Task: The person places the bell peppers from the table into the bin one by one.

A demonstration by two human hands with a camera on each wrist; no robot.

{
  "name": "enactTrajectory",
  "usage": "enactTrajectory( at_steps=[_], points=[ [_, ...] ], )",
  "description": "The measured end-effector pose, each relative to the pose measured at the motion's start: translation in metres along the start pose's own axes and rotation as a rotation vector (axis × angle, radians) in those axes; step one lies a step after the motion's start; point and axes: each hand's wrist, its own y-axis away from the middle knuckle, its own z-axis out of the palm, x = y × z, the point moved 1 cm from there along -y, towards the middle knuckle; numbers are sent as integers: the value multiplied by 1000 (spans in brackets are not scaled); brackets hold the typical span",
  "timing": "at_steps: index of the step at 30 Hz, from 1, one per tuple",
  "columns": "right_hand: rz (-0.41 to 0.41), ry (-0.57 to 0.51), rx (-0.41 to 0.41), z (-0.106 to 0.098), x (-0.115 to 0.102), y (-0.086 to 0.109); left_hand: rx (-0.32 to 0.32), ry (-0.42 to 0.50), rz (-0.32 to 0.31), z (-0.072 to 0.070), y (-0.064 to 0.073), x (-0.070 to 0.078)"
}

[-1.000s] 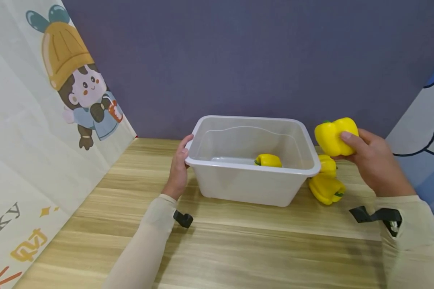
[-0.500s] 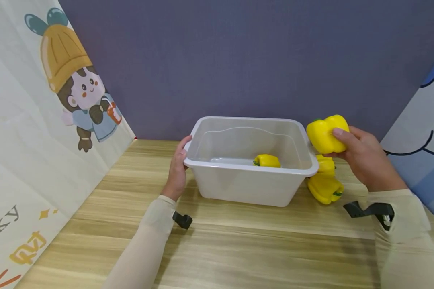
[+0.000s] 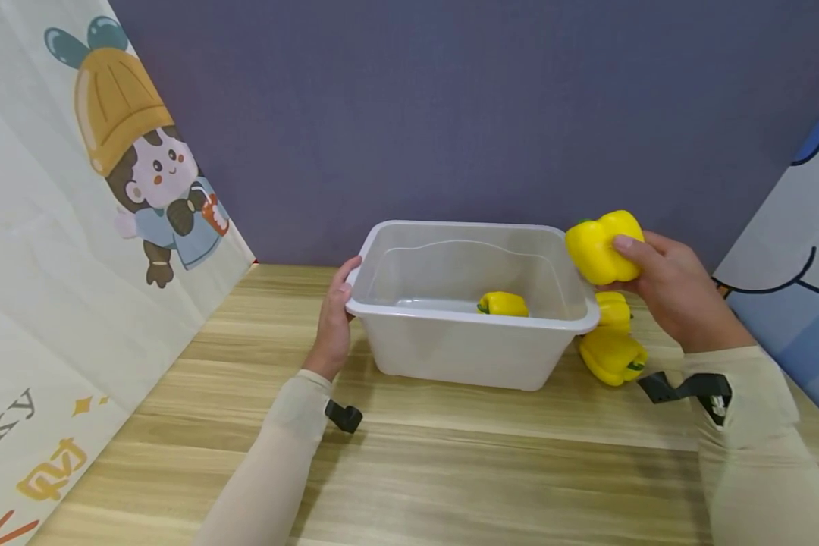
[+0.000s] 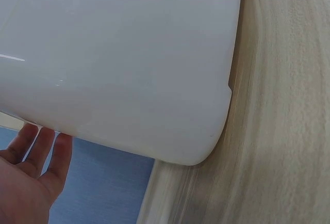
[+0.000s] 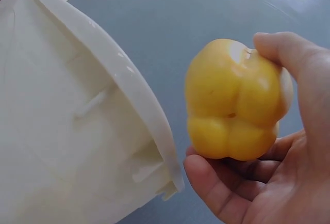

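In the head view, my right hand [image 3: 676,284] holds a yellow bell pepper [image 3: 604,246] at the right rim of a white plastic bin [image 3: 450,353]. Thumb and fingers pinch the pepper [image 5: 232,100] from opposite sides, its lobed end toward the right wrist camera, beside the bin's rim [image 5: 139,90]. My left hand [image 3: 331,322] grips the bin's left rim; in the left wrist view its fingers [image 4: 62,154] press against the outer wall. Inside the bin lies another yellow bell pepper [image 3: 503,304]. To the bin's right are two more, one behind [image 3: 613,311] and one in front [image 3: 613,356].
The bin stands on a wood-grain table [image 3: 464,462], close to a dark blue-grey back panel [image 3: 409,114]. A white panel with a cartoon print [image 3: 157,174] borders the table on the left. Another printed panel [image 3: 798,265] is on the right.
My right hand has carried the pepper leftward and slightly up, from beyond the bin's right side to its rim. My left hand and the bin keep nearly the same place.
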Motion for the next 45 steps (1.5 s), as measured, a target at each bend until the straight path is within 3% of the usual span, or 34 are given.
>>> enactTrajectory(
  at_steps=[12,20,24,37,45],
  points=[
    [19,146,-1,8,-8,-6,5,-3,4,0,0,0],
    [48,67,-9,9,-9,-11,-4,-7,8,-1,0,-1],
    [58,80,-11,11,-11,-13,-4,-7,13,-1,0,-1],
    [23,17,-47,17,-17,-20,-5,-11,12,-1,1,0],
    [64,78,-58,22,-19,-29,2,-15,12,0,0,0]
  ],
)
